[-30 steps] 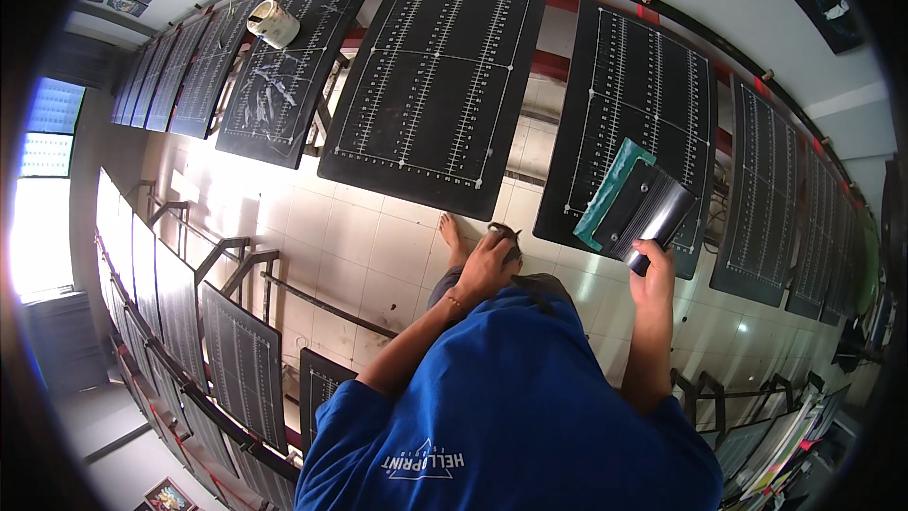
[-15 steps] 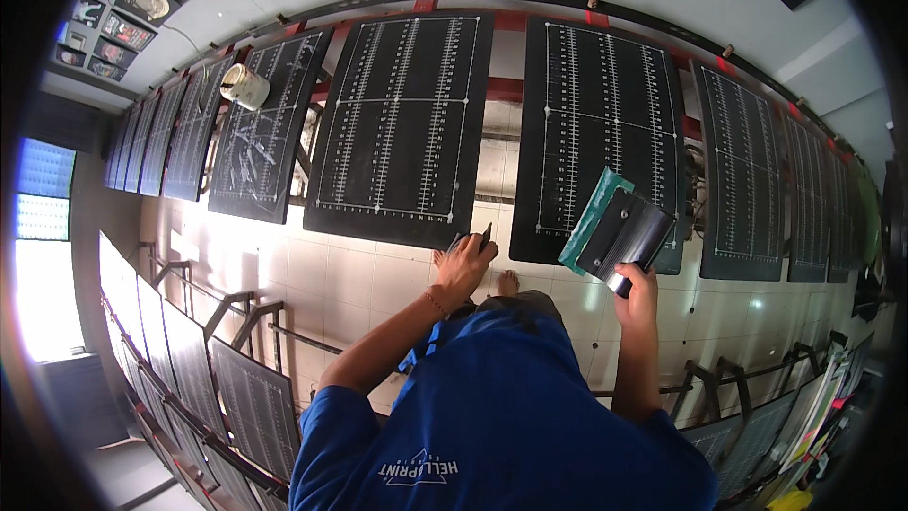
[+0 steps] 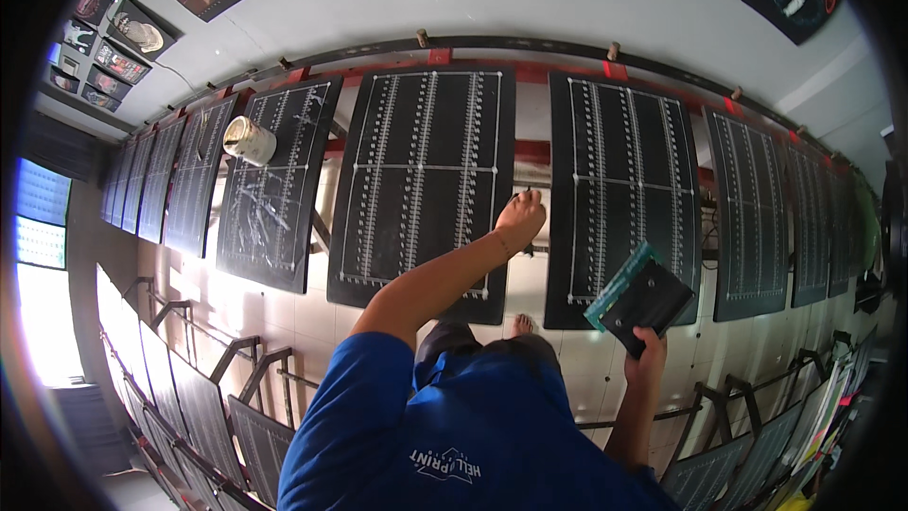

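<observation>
My right hand (image 3: 647, 353) is wrapped round the handle edge of a screen-printing squeegee (image 3: 653, 301), a wide black holder with a teal blade. The squeegee is tilted over the near right corner of a black printing board (image 3: 605, 208) with white ruler marks. My left arm reaches forward across the near right part of a second such board (image 3: 388, 199). At that board's right edge, my left hand (image 3: 521, 222) is closed, above the gap between the two boards. A dark thing shows at its fingers, too small and covered to name.
A smeared white tub (image 3: 250, 141) stands on a stained board (image 3: 270, 203) to the left. More marked boards (image 3: 747, 208) line the red and black frame on both sides. Behind me runs another row of boards (image 3: 255, 435) on metal brackets. Tiled floor (image 3: 605, 369) lies between.
My left hand has moved forward and right, from the board's near edge to the gap between boards. The squeegee has tipped so its dark face shows more. The view has shifted upward.
</observation>
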Demonstrator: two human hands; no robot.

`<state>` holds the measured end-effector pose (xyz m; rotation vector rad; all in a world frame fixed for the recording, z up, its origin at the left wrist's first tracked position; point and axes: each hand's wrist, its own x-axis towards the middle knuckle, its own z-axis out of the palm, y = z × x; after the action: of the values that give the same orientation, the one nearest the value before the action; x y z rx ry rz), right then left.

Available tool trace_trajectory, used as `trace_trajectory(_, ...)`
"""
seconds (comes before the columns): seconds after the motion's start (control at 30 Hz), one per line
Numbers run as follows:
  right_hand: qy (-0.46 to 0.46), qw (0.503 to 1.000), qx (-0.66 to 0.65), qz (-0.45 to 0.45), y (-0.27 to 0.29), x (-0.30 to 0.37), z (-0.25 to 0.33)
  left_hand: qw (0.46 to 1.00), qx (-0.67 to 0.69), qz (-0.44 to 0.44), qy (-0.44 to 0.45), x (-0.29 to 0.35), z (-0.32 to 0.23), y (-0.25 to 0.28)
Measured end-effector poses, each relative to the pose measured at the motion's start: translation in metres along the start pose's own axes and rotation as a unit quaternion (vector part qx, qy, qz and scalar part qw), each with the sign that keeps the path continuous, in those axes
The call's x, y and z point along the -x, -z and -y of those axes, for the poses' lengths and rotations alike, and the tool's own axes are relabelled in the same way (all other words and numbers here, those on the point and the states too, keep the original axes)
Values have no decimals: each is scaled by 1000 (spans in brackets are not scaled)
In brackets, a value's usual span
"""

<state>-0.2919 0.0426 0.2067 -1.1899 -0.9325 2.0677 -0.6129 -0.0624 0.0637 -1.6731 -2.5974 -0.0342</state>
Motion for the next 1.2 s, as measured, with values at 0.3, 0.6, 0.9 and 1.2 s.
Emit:
trace_trajectory(0.3,35,987,29,-155,-70,34,-48,980,81,-141,117,-219,147,-19)
trace_trajectory(0.6,44,979,25,-198,-150,80,-67,959,223,-175,2,-225,325,25)
trace_trajectory(0.9,58,991,30,-121,-180,92,-77,943,134,-243,186,-55,488,18)
trace_trajectory(1.2,101,990,19,-98,-157,143,-112,829,214,-241,456,96,451,-14)
